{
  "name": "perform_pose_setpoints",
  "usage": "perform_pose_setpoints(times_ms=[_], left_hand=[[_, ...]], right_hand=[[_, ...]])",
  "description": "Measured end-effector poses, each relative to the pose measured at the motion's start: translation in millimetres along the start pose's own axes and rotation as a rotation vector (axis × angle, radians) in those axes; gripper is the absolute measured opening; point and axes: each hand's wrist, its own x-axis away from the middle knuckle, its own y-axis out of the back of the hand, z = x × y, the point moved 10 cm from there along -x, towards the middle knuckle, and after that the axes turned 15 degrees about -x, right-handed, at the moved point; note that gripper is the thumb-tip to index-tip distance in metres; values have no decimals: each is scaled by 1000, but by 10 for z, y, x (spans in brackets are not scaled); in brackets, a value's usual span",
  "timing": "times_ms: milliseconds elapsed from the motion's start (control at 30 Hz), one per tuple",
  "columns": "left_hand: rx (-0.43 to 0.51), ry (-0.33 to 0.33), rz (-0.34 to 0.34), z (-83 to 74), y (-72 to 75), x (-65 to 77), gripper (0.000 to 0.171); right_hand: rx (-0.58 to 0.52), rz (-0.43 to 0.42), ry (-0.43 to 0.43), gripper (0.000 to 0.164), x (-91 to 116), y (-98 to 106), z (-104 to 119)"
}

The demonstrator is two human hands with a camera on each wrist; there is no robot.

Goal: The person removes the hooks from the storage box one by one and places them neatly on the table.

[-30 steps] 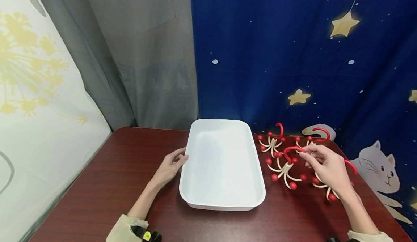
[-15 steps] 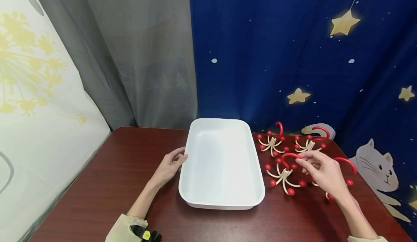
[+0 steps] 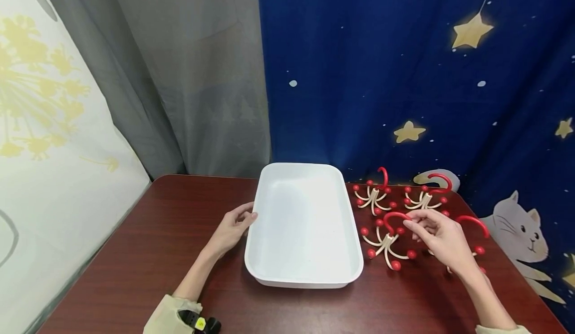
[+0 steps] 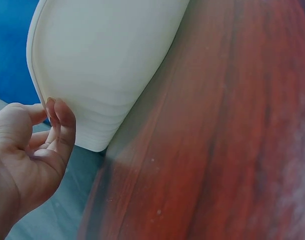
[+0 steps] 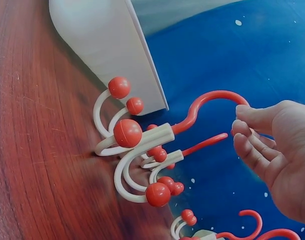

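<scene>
My right hand (image 3: 437, 236) pinches the tip of a red hook on a multi-armed hanger (image 3: 387, 244). Cream prongs ending in red balls curve out from the hanger's stem, low over the table right of a white tray (image 3: 304, 284). In the right wrist view, thumb and fingertips meet at the hook's end, and the prongs (image 5: 123, 165) hang down toward the wood. My left hand (image 3: 231, 231) grips the tray's left rim, thumb at the edge. The left wrist view has its curled fingertips (image 4: 65, 115) against the tray's outer wall (image 4: 107, 65).
Two similar hangers stand behind, one at the back left (image 3: 374, 199) and another hanger at the back right (image 3: 424, 200). A further hanger (image 3: 476, 224) is partly hidden behind my right hand. Curtains hang beyond the brown table (image 3: 197, 194).
My right hand and the hanger have come lower and slightly left, nearer to me. My left hand and the tray have stayed put.
</scene>
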Motion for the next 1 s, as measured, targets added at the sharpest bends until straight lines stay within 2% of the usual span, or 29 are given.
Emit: perform_pose_setpoints(times_ms=[300,467,567,767,1000], left_hand=[[-11,0,1,2,0,8,43],[1,-15,12,11,-4,-32,43],[21,-8,10,100,-8,-79,43],[34,45,-3,284,3,-109,42],[31,44,-38,128,103,-74,38]], right_hand=[[10,14,9,19,-17,-7,12],[16,8,13,18,-14,0,180],[13,1,18,18,-18,17,248],[34,-26,9,15,-61,102,10],[56,-28,-21,16,-148,120,-144]])
